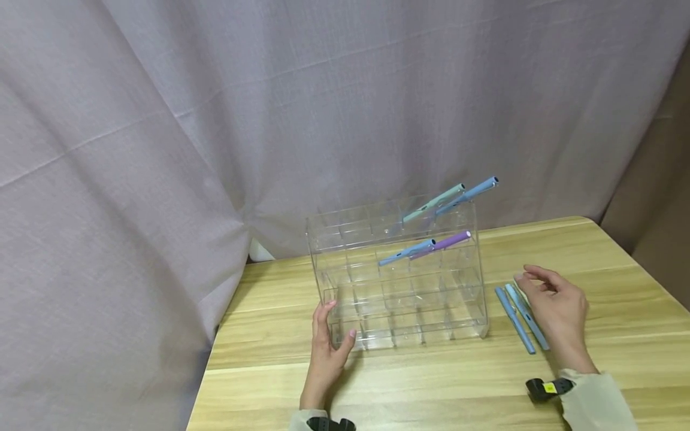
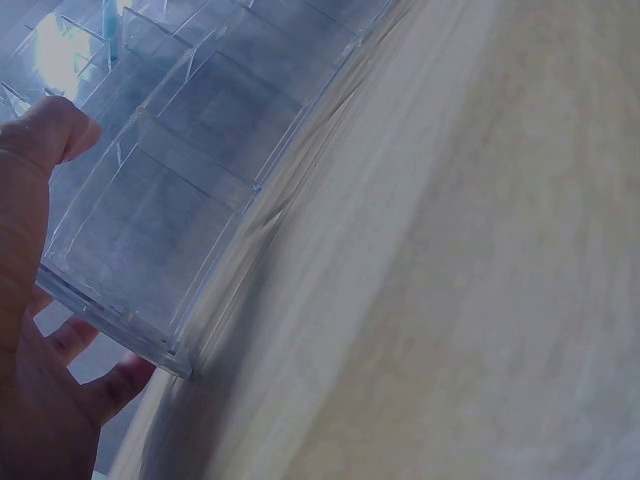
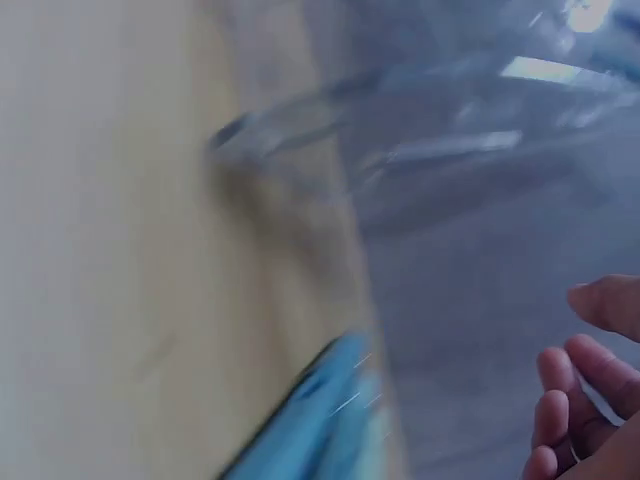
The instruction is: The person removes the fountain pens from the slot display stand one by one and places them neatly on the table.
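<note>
A clear plastic pen rack (image 1: 401, 311) with stepped compartments stands on the table. My left hand (image 1: 326, 350) grips its left front corner; in the left wrist view the thumb (image 2: 65, 130) lies over the front and the other fingers go round the side panel. My right hand (image 1: 557, 305) hovers by the pens at the right, its fingers loosely bent and, in the right wrist view, nothing between thumb and fingertips (image 3: 585, 350). Beside it lie a blue pen (image 1: 514, 320) and a lighter blue pen (image 1: 527, 316); a pale green one is partly hidden by the hand.
In the rack's top row lean a green pen (image 1: 433, 203) and a blue pen (image 1: 468, 196). One row lower are another blue pen (image 1: 406, 252) and a purple pen (image 1: 442, 244). A grey curtain (image 1: 345, 108) hangs behind the wooden table (image 1: 259, 371).
</note>
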`<action>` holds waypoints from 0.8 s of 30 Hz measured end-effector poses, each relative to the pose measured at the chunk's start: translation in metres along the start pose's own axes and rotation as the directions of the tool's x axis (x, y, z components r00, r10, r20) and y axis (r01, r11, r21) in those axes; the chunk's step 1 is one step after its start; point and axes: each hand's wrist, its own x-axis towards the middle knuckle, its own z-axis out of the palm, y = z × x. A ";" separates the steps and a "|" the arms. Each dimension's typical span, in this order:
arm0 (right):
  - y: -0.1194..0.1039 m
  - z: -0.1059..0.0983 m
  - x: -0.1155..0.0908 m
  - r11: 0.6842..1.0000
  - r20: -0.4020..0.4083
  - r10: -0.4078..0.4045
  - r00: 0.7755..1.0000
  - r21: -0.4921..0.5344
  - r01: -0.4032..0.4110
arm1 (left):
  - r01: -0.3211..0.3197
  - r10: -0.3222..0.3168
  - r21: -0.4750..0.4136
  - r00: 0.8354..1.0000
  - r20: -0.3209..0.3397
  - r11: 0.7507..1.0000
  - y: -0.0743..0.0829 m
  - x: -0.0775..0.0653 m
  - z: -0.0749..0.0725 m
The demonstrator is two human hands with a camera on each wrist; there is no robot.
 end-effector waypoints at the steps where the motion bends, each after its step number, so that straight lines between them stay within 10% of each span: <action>1: -0.008 0.000 -0.002 0.999 -0.013 -0.025 1.000 0.041 0.025 | -0.001 0.001 -0.002 1.000 -0.001 1.000 0.000 0.000 0.000; 8: -0.056 0.001 -0.017 0.952 -0.046 -0.124 0.991 0.278 0.132 | -0.006 0.006 0.004 1.000 -0.002 1.000 0.000 0.000 0.000; 24: -0.093 0.015 -0.032 0.854 -0.100 -0.319 0.942 0.400 0.332 | 0.005 -0.005 -0.011 1.000 0.013 1.000 -0.001 0.001 -0.001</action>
